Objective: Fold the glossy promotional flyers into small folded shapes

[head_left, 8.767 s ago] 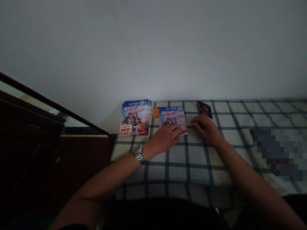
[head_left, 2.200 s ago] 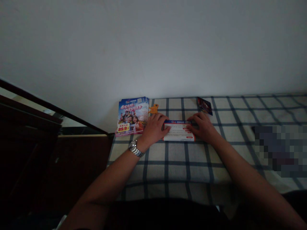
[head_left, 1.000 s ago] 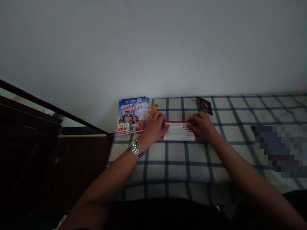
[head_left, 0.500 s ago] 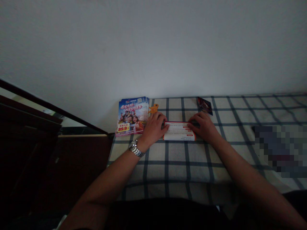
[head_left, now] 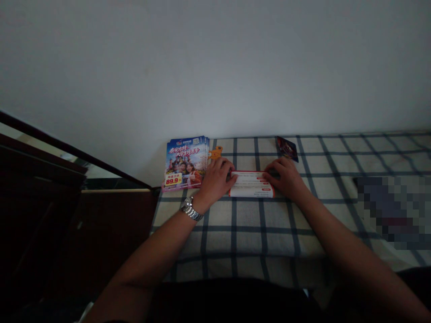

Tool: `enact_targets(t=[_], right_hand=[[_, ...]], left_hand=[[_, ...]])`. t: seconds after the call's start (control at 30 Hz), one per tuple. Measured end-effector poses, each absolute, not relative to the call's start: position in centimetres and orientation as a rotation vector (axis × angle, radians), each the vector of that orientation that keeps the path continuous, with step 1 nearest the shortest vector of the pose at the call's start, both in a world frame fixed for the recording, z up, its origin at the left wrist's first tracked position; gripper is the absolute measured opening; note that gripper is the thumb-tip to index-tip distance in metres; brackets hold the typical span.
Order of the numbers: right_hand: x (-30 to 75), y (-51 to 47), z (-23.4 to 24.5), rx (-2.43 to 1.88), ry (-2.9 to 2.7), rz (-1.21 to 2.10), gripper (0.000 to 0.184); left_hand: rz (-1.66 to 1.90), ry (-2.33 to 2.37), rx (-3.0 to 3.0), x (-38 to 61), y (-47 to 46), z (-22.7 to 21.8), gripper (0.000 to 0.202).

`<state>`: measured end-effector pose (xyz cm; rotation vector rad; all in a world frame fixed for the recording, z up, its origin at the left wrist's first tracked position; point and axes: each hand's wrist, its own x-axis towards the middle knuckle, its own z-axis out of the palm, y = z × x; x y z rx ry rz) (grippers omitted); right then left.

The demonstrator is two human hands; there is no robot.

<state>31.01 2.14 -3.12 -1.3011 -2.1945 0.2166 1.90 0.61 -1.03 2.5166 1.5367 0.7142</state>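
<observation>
A folded flyer [head_left: 253,185], white with red edges and small print, lies on the checked cloth between my hands. At its left end my left hand [head_left: 218,179], with a metal watch [head_left: 191,209] on the wrist, has thumb and fingers closed on the edge. My right hand [head_left: 283,177] grips the opposite end in the same way. Left of my left hand is a stack of colourful flyers [head_left: 183,163], the top one printed with 89.9. An orange cartoon-shaped piece [head_left: 215,153] shows just behind my left fingers, partly covered.
A small dark printed card [head_left: 287,148] lies beyond my right hand, near the wall [head_left: 215,67]. A blurred-out item [head_left: 393,211] is at the far right. The checked cloth [head_left: 249,242] ends at the left beside dark wooden furniture [head_left: 111,229].
</observation>
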Motion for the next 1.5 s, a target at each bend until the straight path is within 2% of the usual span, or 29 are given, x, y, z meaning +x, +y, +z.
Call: enact_targets(t=[1.5], right_hand=[[30.93,2.04,-2.78,-1.32,-2.188,0.259,0.013]], left_hand=[[0.706,1.54,2.489,1.85,0.71,-1.04,0.018]])
